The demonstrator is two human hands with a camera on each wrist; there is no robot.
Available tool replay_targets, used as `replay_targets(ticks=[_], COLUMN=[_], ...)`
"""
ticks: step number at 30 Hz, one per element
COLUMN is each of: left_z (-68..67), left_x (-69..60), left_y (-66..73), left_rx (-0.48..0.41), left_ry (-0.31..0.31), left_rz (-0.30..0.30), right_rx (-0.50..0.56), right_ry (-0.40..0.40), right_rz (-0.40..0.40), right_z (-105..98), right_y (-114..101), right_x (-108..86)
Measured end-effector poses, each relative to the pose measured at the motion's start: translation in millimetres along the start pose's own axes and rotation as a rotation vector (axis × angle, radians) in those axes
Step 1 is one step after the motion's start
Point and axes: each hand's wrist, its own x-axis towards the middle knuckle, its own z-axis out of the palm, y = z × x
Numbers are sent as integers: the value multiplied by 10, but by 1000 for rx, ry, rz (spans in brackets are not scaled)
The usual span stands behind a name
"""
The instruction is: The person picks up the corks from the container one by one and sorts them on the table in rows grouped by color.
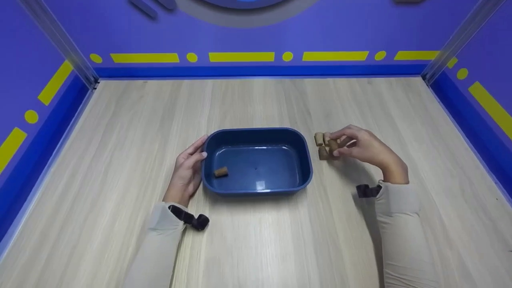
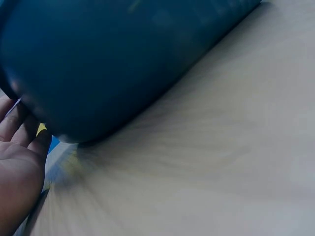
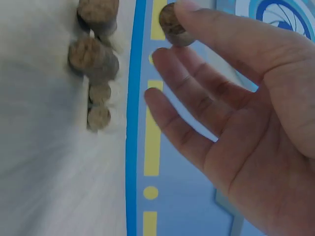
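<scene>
A cork (image 1: 333,145) is pinched between the thumb and fingertips of my right hand (image 1: 366,148). The right wrist view shows this cork (image 3: 176,25) lifted off the table, the other fingers spread below it. Several more corks (image 1: 323,153) stand in a cluster under and beside that hand. My left hand (image 1: 186,172) holds the left end of a dark blue plastic tub (image 1: 256,192), thumb at the rim and fingers along the outer wall. Inside the tub, one cork (image 1: 221,172) lies on its side near the left. The left wrist view shows only part of that hand (image 2: 19,167).
A pale wood-grain table (image 1: 256,240) carries everything. Blue-purple panels with yellow dashes, such as the back panel (image 1: 248,36), border it behind and at both sides. A dark strap with a small camera (image 1: 200,222) sits on each wrist.
</scene>
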Motion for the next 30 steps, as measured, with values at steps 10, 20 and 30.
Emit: replay_targets(ticks=[10,20,30], left_z=[-4,0,10], left_x=[6,-7,4], left_y=[1,5,1], left_rx=[-4,-17,-14], left_ry=[-1,-8,-4], left_rz=[3,16,15], right_rx=[-59,-113,-108], right_ry=[-59,-69,-78], right_rz=[136,160,212], right_z=[-61,-60,-15], right_y=[159,227,249], right_x=[-73,-73,-43])
